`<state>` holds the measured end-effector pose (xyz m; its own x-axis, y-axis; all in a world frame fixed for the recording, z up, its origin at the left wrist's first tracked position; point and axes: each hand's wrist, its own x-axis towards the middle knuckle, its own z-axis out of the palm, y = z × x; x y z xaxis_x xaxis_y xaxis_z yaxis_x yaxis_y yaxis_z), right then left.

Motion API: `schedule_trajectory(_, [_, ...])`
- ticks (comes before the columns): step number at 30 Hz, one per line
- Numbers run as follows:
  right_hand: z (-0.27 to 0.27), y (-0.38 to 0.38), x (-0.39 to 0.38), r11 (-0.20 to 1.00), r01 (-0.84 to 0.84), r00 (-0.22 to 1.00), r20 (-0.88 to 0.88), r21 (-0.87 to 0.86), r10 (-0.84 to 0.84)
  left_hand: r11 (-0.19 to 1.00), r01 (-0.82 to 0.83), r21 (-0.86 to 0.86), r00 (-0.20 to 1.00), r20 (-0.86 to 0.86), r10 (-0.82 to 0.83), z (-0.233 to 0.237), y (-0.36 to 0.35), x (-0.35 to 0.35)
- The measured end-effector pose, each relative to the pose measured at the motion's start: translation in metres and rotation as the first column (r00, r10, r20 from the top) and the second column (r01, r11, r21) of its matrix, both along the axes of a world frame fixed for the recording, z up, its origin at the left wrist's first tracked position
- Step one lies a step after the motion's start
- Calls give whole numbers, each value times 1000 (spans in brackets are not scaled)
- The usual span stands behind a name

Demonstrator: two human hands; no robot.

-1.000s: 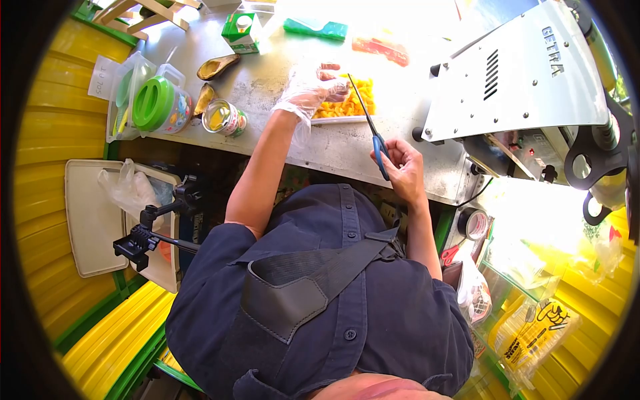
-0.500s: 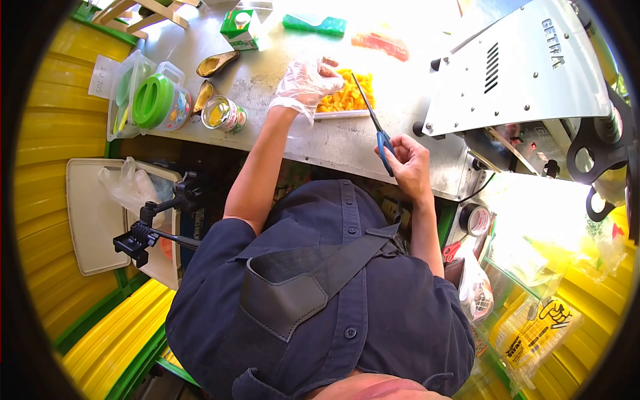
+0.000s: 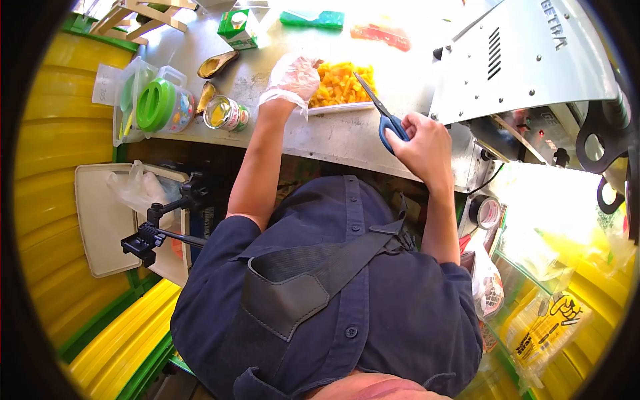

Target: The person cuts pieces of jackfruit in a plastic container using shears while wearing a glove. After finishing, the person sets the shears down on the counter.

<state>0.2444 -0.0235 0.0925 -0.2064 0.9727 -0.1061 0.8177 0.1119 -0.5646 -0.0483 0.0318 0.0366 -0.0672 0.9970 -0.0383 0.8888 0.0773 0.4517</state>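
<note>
My right hand point(image 3: 427, 147) is closed round the blue handles of a pair of scissors point(image 3: 382, 110). The scissors' dark blades point up and left, over the right edge of a shallow white tray point(image 3: 340, 108). Diced orange-yellow fruit point(image 3: 343, 85) is heaped in that tray. At the tray's left side is my left hand point(image 3: 293, 77), in a clear plastic glove. Its fingers are curled beside the fruit; whatever they hold is hidden.
To the left stand an opened tin can point(image 3: 227, 114), two hollow fruit skins point(image 3: 218, 64) and a green-lidded jug point(image 3: 160, 107). A green-white carton point(image 3: 239, 30), a green packet point(image 3: 312, 19) and a reddish packet point(image 3: 380, 36) lie behind. A metal machine point(image 3: 527, 60) stands right.
My left hand has drawn back left from over the fruit to the tray's side, its fingers more curled. My right hand has moved slightly up and right with the scissors.
</note>
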Motion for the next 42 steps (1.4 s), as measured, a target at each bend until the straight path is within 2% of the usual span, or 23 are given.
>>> schedule_trajectory(1, [-1, 4, -1, 996, -36, 997, 71, 77, 30, 1000, 5, -2, 1000, -2, -5, -7, 3, 2])
schedule_trajectory(3, [1, 12, -6, 996, -30, 994, 107, 81, 21, 987, 159, 31, 958, -248, -147, -25, 13, 5])
schedule_trajectory(6, [13, 19, -11, 997, -19, 989, 149, 81, 7, 993, 117, 27, 945, -311, -103, -27, 17, 23])
schedule_trajectory(8, [22, 19, -11, 1000, 5, 990, 143, -5, -5, 995, 85, 56, 941, -333, -62, -25, 15, 29])
schedule_trajectory(11, [13, 16, -5, 999, 14, 994, 103, 46, -19, 992, 99, 78, 940, -336, -67, -20, 9, 29])
schedule_trajectory(15, [15, 12, 1, 999, 25, 997, 70, 32, -27, 992, 128, -15, 970, -205, -129, 2, 3, 27])
schedule_trajectory(16, [18, 11, 0, 999, 35, 996, 81, -16, -33, 989, 144, -35, 975, -164, -148, 5, 3, 28])
schedule_trajectory(19, [21, 10, 2, 997, 49, 994, 97, -65, -43, 998, 62, -3, 971, -232, -61, 1, 9, 42])
schedule_trajectory(22, [20, 8, 2, 996, 64, 995, 75, -62, -59, 993, 94, 69, 956, -283, -71, -33, 16, 44])
schedule_trajectory(23, [19, 7, 3, 995, 80, 996, 53, -58, -76, 993, 94, 73, 956, -284, -70, -31, 16, 43])
schedule_trajectory(25, [20, 5, 5, 995, 84, 996, 35, -62, -82, 989, 148, -4, 985, -88, -148, -30, 9, 41])
schedule_trajectory(29, [17, 2, 8, 990, 110, 992, -54, -93, -115, 993, 107, -49, 990, -85, -111, 4, 3, 35])
schedule_trajectory(31, [11, 2, 12, 986, 117, 987, -100, -119, -129, 1000, -16, 12, 983, 185, 13, 4, 0, 27])
schedule_trajectory(32, [8, 2, 13, 982, 119, 979, -145, -146, -140, 1000, -17, 9, 983, 185, 15, 3, -2, 24])
schedule_trajectory(34, [3, 1, 14, 980, 122, 975, -167, -155, -148, 997, 4, 75, 947, 321, -28, -2, -4, 16])
schedule_trajectory(35, [1, 1, 14, 979, 128, 969, -190, -159, -158, 997, 1, 73, 947, 321, -25, -8, -3, 9])
schedule_trajectory(37, [-1, 1, 14, 981, 123, 969, -194, -153, -152, 965, 225, 136, 949, 193, -248, -22, -3, 0])
schedule_trajectory(40, [-1, 0, 14, 980, 120, 968, -199, -160, -151, 975, 174, 140, 978, 93, -188, -14, -5, 1])
schedule_trajectory(42, [-1, 0, 14, 978, 118, 968, -200, -173, -152, 985, 123, 118, 982, 127, -137, -11, -5, 3])
